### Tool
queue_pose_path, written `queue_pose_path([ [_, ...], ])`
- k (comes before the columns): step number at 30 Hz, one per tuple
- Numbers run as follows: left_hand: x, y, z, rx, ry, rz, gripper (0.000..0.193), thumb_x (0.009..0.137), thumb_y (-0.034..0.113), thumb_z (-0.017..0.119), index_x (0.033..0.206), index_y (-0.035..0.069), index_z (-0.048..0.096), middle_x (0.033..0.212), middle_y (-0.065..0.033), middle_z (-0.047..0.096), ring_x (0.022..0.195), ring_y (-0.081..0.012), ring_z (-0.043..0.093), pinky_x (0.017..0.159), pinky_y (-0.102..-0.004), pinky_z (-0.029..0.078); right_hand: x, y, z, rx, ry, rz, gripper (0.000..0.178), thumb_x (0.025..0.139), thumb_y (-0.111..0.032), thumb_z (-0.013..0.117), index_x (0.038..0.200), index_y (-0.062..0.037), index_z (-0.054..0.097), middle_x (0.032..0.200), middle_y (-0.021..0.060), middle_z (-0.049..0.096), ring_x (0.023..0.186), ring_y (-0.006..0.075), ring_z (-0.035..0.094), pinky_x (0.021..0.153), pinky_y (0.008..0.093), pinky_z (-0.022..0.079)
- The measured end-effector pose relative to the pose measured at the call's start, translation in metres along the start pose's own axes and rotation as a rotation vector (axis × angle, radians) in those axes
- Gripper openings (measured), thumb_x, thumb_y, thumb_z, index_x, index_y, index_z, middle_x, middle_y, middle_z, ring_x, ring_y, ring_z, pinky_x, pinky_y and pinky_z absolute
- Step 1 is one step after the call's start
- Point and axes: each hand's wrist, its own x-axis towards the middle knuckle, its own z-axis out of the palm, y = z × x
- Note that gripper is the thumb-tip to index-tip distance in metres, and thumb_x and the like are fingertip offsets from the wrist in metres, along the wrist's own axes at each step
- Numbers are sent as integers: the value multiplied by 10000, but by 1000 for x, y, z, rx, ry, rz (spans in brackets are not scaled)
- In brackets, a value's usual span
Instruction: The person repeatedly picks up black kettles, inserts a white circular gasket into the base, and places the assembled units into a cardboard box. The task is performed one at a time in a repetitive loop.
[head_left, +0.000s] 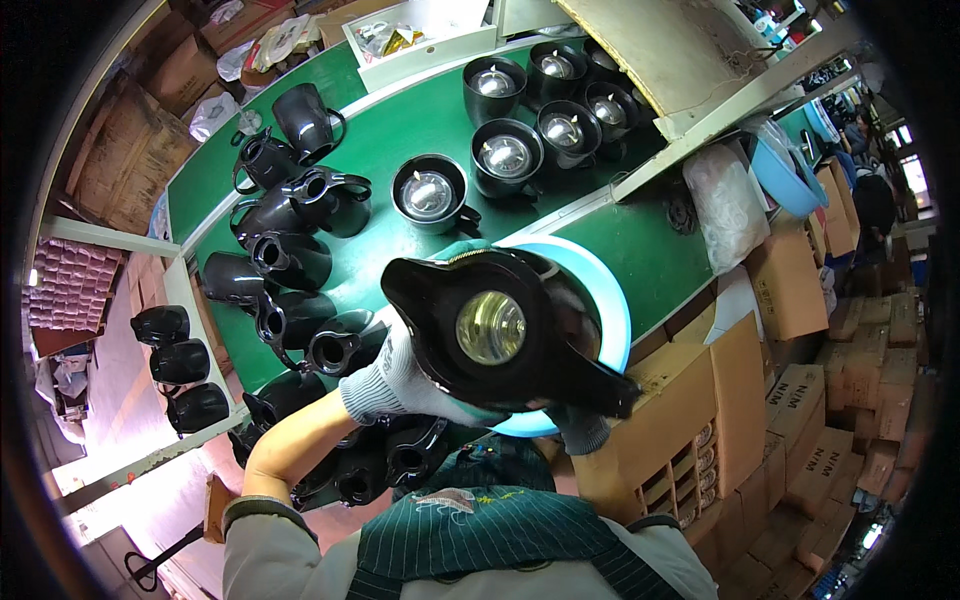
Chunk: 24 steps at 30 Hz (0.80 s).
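Note:
A glossy black jug (440,345) is held up close in front of my chest, its spout to the left and its handle toward the lower right. Its round opening shows a shiny, yellowish inside. My left hand (405,375), in a grey and green work glove, is closed round the jug's left side. My right hand (580,428), gloved too, reaches behind the jug by the handle and holds it from that side; its fingers are mostly hidden. Behind the jug is a light blue basin (612,300), partly covered by it.
Several black jugs (290,260) crowd the left of the green table (400,130). Black cups with silvery inserts (505,157) stand at the back. An open carton (740,400) with dividers is at the right. More black jugs (180,362) sit on a side ledge.

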Motion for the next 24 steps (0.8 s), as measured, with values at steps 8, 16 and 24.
queue_pose_path([
  [8, 88, -11, -33, 442, 386, 96, 699, 659, 248, 888, 1239, -12, 596, 1068, -116, 726, 972, -212, 699, 898, -366, 552, 81, -5, 24, -86, 251, -169, 572, 844, -71, 777, 1374, -19, 568, 1176, 140, 697, 909, 216, 727, 833, 310, 597],
  [16, 71, -95, -76, 796, 523, 205, 646, 848, 216, 781, 1405, 11, 524, 1270, -188, 644, 1153, -319, 625, 1015, -409, 485, 345, 34, 74, -1209, -112, -753, 375, 756, -107, 794, 1108, -25, 692, 1447, 179, 526, 1252, 339, 568, 1015, 411, 495],
  [24, 20, -107, -6, 926, -124, 205, 489, 870, 270, 745, 1303, 88, 612, 1256, -149, 635, 1128, -319, 625, 972, -420, 505, 448, 149, 63, -1927, -98, -204, 436, 968, -240, 575, 1365, -61, 577, 1442, 187, 506, 1255, 314, 571, 800, 420, 601],
])
